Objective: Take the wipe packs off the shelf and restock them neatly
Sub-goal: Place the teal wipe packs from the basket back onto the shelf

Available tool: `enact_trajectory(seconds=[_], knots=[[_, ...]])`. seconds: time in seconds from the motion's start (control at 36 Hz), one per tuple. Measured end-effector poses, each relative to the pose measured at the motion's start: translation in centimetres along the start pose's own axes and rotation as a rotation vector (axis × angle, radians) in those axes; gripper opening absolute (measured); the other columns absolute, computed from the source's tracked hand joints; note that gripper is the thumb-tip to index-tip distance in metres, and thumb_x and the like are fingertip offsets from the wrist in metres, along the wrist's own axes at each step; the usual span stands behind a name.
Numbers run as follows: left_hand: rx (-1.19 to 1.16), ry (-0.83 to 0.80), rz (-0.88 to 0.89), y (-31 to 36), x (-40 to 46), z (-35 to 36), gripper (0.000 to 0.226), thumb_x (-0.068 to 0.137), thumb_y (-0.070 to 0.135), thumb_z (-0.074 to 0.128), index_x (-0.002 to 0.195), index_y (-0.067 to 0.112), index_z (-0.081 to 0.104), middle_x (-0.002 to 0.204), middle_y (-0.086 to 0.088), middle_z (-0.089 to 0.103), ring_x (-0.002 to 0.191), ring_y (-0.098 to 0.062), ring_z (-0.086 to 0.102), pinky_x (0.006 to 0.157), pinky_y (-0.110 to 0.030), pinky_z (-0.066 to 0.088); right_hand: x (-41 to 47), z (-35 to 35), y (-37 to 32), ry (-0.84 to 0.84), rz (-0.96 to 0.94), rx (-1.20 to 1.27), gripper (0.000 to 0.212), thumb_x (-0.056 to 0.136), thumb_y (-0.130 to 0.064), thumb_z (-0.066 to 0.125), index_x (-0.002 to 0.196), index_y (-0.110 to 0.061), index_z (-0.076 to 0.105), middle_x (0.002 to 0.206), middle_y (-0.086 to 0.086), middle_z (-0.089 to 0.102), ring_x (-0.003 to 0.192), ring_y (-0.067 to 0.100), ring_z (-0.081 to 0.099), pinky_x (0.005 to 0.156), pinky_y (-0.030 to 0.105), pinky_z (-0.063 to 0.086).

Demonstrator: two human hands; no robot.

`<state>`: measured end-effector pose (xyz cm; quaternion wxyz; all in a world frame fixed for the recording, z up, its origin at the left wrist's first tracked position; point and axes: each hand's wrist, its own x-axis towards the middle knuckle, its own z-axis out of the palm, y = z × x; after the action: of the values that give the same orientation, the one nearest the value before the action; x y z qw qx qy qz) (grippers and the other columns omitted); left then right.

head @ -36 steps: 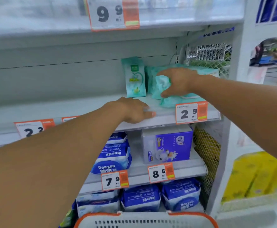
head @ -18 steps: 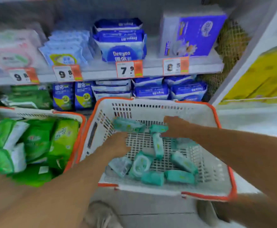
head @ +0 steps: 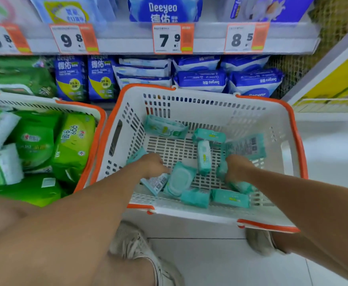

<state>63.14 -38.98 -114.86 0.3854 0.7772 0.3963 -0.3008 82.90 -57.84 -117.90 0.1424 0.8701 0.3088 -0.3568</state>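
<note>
both hands are down inside the white basket with the orange rim (head: 292,129), among loose teal wipe packs scattered over its slotted floor.

the left hand (head: 151,166) is curled knuckles-up at about 8 o'clock in the basket. its fingers are bent under and hidden, so whether they pinch anything cannot be told. a teal pack showing a barcode (head: 155,183) lies right under the fingers, at 6 o'clock of the hand, touching it; a pack with a white flap lid (head: 180,178) sits just beside, at 4 o'clock.

the right hand (head: 238,168) is at about 4 o'clock in the basket, fingers folded around a teal pack (head: 222,170) that sticks out at the hand's 9 o'clock. a flat pack printed with codes (head: 246,146) lies at its 12 o'clock, touching or nearly so. an upright narrow pack (head: 204,156) lies between the two hands, apart from both.

more teal packs lie along the near wall at 6 o'clock and by the far wall at 11 o'clock. a second basket of green packs (head: 74,137) stands at 9 o'clock, its rim against the first.
</note>
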Motion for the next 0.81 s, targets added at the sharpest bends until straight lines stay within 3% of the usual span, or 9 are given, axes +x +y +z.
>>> enact_trajectory(seconds=[0.11,0.17,0.25,0.31,0.39,0.47,0.61,0.69,0.81], knots=[[-0.465,-0.179,0.017,1.6,-0.2,-0.2,0.094,0.072,0.054,0.081,0.148,0.021,0.037,0.149,-0.005,0.045,0.125,-0.024,0.052,0.103,-0.044,0.049,0.1,-5.1,-2.8,-0.009,0.03,0.396,0.034,0.078,-0.03,0.081,0.089,-0.003,0.064,0.075,0.012,0.07,0.062,0.026,0.071,0.058,0.036,0.062],[-0.651,-0.258,0.058,3.1,-0.5,-0.5,0.115,0.056,0.053,0.088,0.152,0.03,0.029,0.151,-0.004,0.043,0.13,-0.025,0.049,0.102,-0.048,0.048,-0.6,-7.3,-5.0,-0.139,-0.026,0.688,0.027,0.086,-0.023,0.074,0.095,0.0,0.064,0.082,0.016,0.072,0.065,0.026,0.073,0.062,0.037,0.063],[-0.782,-0.163,0.088,4.7,-0.7,-0.6,0.122,0.052,0.038,0.095,0.15,0.038,0.023,0.138,-0.004,0.056,0.113,-0.025,0.061,0.084,-0.046,0.057,-1.8,-8.7,-7.5,-0.474,-0.18,1.109,0.043,0.099,-0.042,0.054,0.116,-0.003,0.06,0.1,0.017,0.07,0.078,0.027,0.074,0.069,0.036,0.062],[-0.779,0.012,0.059,4.5,-0.8,-0.8,0.103,0.067,0.018,0.088,0.149,0.032,0.027,0.13,-0.005,0.059,0.098,-0.022,0.062,0.069,-0.032,0.053,-1.2,-8.3,-8.0,-0.42,-0.143,1.253,0.063,0.097,-0.06,0.047,0.116,-0.002,0.062,0.1,0.019,0.071,0.077,0.032,0.074,0.068,0.038,0.061],[-0.942,0.013,-0.058,2.5,-0.9,-1.5,0.057,0.078,0.01,0.067,0.129,0.017,0.044,0.098,-0.011,0.058,0.078,-0.025,0.058,0.067,-0.033,0.052,0.6,-5.8,-7.9,0.05,0.016,0.876,0.059,0.091,-0.058,0.06,0.093,0.0,0.067,0.08,0.013,0.07,0.06,0.026,0.068,0.062,0.039,0.062],[-1.179,-0.017,-0.132,1.3,-1.1,-1.5,0.034,0.074,0.01,0.06,0.108,0.009,0.053,0.094,-0.015,0.056,0.08,-0.031,0.059,0.082,-0.044,0.056,1.4,-2.5,-7.8,0.053,0.052,0.481,0.054,0.082,-0.062,0.069,0.094,-0.01,0.056,0.084,0.008,0.061,0.06,0.019,0.057,0.059,0.035,0.058],[-1.28,0.053,-0.171,0.5,-1.1,-1.8,0.023,0.085,0.01,0.059,0.108,0.011,0.059,0.111,-0.019,0.067,0.096,-0.034,0.066,0.078,-0.044,0.058,2.7,1.4,-9.2,-0.077,0.097,0.637,0.101,0.065,-0.056,0.086,0.138,-0.005,0.04,0.116,0.009,0.058,0.099,0.026,0.061,0.074,0.034,0.054],[-1.287,0.078,-0.192,-0.3,-0.7,-1.8,0.022,0.086,0.013,0.063,0.107,0.012,0.06,0.11,-0.018,0.068,0.098,-0.031,0.067,0.077,-0.041,0.058,2.9,2.7,-9.2,-0.014,0.153,0.741,0.086,0.064,-0.046,0.09,0.128,-0.009,0.047,0.107,0.007,0.06,0.093,0.025,0.063,0.078,0.037,0.059],[-1.265,0.14,-0.203,-1.2,-0.4,-2.3,0.03,0.081,0.013,0.064,0.111,0.013,0.062,0.111,-0.017,0.068,0.101,-0.031,0.067,0.084,-0.042,0.058,1.8,2.1,-8.4,0.073,0.062,0.84,0.077,0.068,-0.029,0.09,0.129,-0.013,0.046,0.108,0.004,0.056,0.089,0.023,0.057,0.058,0.029,0.048]])
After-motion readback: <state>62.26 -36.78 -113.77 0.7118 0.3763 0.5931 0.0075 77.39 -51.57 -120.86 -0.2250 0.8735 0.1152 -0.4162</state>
